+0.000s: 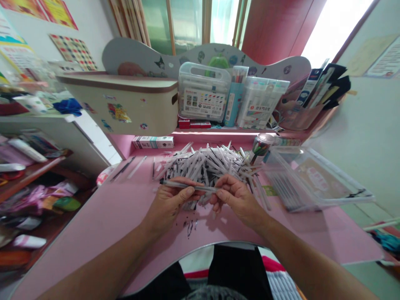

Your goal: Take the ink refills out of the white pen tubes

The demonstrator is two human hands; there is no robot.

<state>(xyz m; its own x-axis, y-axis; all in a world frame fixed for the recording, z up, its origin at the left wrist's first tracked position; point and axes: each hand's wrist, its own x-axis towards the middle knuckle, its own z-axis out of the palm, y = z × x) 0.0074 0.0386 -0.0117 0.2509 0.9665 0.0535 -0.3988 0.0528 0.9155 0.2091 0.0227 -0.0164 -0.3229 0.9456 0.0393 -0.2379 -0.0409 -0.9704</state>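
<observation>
My left hand (170, 200) and my right hand (236, 196) are both closed on one clear pen (200, 187), held level between them just above the pink desk (103, 212). The left fingers pinch its left part, the right fingers its right end. Right behind my hands lies a big heap of white and black pens (209, 162). Small black bits (190, 227) lie scattered on the desk under my hands.
A clear plastic box (312, 179) with several pens in it lies open at the right. A few single pens (128, 166) lie at the left. A small carton (153, 142), marker cases (203, 93) and a cream bin (125, 102) stand behind on the shelf.
</observation>
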